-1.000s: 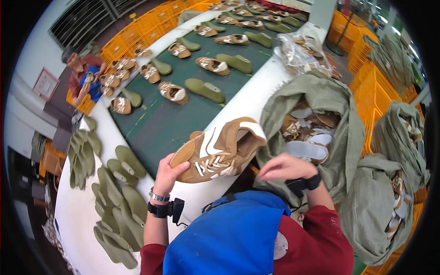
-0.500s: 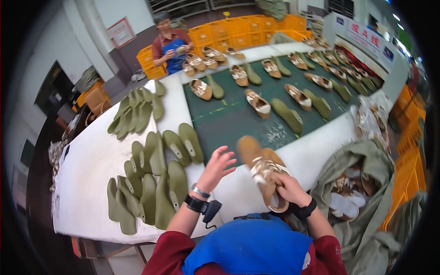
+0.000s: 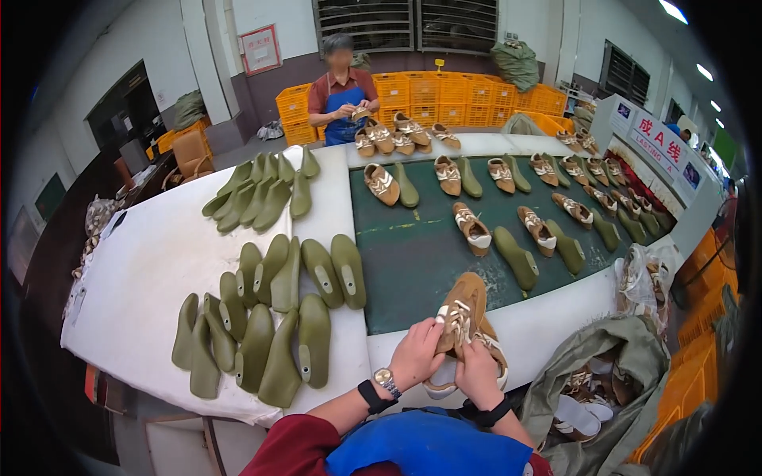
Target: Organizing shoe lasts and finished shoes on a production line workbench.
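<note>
Here, a long green belt (image 3: 421, 254) is flanked by a white table (image 3: 143, 270), and pairs of tan uppers with green lasts (image 3: 516, 258) are spaced along the belt toward a person in a blue apron at the far end. On the table, green lasts (image 3: 270, 317) are laid in loose rows, toes up and touching one another; a second cluster (image 3: 262, 186) is set farther back. At the near right, a grey-green sack (image 3: 627, 373) is slumped open, with more uppers seen inside.

At the belt's near edge, just above the white rim, a tan shoe (image 3: 464, 317) with white laces is held in both hands, toe pointing away. The left hand (image 3: 414, 355) is closed around its left side near the laces; the right hand (image 3: 479, 373) is wrapped on the heel end from below. Both grips are firm, fingers curled onto the shoe.

As a judgement, the shoe is best kept steady by the heel while the laced front is worked, and kept clear of the nearest last on the belt.
</note>
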`<state>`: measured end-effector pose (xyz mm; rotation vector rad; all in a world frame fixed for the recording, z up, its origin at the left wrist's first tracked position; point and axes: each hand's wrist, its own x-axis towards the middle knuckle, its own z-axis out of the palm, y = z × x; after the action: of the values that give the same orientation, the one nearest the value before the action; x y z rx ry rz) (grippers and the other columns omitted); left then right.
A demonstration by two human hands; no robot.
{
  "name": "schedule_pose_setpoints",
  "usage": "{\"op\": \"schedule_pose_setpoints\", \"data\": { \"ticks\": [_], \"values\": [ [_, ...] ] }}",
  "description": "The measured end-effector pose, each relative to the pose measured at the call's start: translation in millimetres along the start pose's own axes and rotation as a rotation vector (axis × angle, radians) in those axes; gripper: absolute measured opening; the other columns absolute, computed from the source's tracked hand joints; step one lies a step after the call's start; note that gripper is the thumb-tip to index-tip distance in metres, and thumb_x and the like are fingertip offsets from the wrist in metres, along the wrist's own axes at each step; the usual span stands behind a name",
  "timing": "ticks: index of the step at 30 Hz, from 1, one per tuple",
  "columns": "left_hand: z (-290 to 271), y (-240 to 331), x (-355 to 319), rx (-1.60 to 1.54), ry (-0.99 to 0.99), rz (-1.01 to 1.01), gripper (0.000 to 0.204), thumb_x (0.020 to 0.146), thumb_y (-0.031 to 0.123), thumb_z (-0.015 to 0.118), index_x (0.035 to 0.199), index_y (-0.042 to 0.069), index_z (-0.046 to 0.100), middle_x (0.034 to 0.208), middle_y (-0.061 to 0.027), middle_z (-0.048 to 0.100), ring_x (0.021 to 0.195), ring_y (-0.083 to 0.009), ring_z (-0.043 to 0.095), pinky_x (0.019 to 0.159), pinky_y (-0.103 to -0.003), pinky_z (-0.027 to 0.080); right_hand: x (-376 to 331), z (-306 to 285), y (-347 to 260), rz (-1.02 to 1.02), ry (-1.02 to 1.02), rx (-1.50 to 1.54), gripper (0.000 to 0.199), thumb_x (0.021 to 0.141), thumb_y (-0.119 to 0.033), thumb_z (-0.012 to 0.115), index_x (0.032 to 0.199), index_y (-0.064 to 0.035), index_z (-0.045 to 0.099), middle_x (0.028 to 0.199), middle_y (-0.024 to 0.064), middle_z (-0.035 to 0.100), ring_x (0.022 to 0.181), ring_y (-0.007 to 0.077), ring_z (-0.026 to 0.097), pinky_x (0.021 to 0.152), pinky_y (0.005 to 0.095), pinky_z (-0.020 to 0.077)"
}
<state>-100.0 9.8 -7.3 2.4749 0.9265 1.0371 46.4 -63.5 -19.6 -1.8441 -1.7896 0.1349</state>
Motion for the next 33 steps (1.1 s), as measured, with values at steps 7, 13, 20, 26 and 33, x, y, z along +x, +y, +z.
{"op": "schedule_pose_setpoints", "data": {
  "ticks": [7,13,20,26,33],
  "values": [
    [16,-5,-6,-0.061,-0.118,0.063,0.031,0.074,0.01,0.06,0.103,0.002,0.052,0.093,-0.013,0.055,0.087,-0.0312,0.054,0.073,-0.037,0.047,-7,-20,-11,-0.043,0.186,0.153,0.031,0.067,-0.006,0.062,0.098,-0.0032,0.057,0.089,0.0114,0.053,0.08,0.0296,0.055,0.066,0.0383,0.0466],
    [3,17,-2,-0.228,-0.053,-0.044,0.036,0.077,0.006,0.055,0.113,0.003,0.047,0.089,-0.0185,0.058,0.081,-0.0345,0.056,0.069,-0.041,0.047,-9,-11,-8,-0.042,0.287,0.314,0.021,0.068,-0.001,0.06,0.089,-0.0039,0.057,0.083,0.0122,0.054,0.075,0.0312,0.055,0.064,0.0377,0.0463],
    [2,19,-10,-0.263,-0.029,-0.086,0.042,0.077,0.007,0.057,0.116,0.003,0.043,0.078,-0.0209,0.059,0.071,-0.0383,0.058,0.061,-0.043,0.048,-11,-10,-13,-0.069,0.22,0.323,0.018,0.072,0.001,0.055,0.088,-0.0039,0.06,0.082,0.012,0.052,0.075,0.0299,0.054,0.064,0.0367,0.045],
    [8,9,-15,-0.285,-0.009,-0.148,0.048,0.078,0.007,0.055,0.123,0.001,0.038,0.074,-0.0217,0.059,0.069,-0.0381,0.059,0.061,-0.042,0.048,1,-14,-1,-0.046,0.048,0.641,0.012,0.074,0.003,0.049,0.075,-0.0038,0.057,0.079,0.0111,0.048,0.075,0.0266,0.051,0.067,0.0333,0.0424],
    [4,-3,-10,-0.54,-0.102,-0.439,0.065,0.078,0.001,0.056,0.134,0.006,0.023,0.084,-0.0187,0.065,0.075,-0.0289,0.066,0.069,-0.033,0.053,-19,-23,26,-0.108,-0.211,0.742,0.011,0.072,0.006,0.049,0.072,-0.0025,0.056,0.086,0.0064,0.041,0.082,0.0188,0.043,0.073,0.0272,0.0365]
  ]
}}
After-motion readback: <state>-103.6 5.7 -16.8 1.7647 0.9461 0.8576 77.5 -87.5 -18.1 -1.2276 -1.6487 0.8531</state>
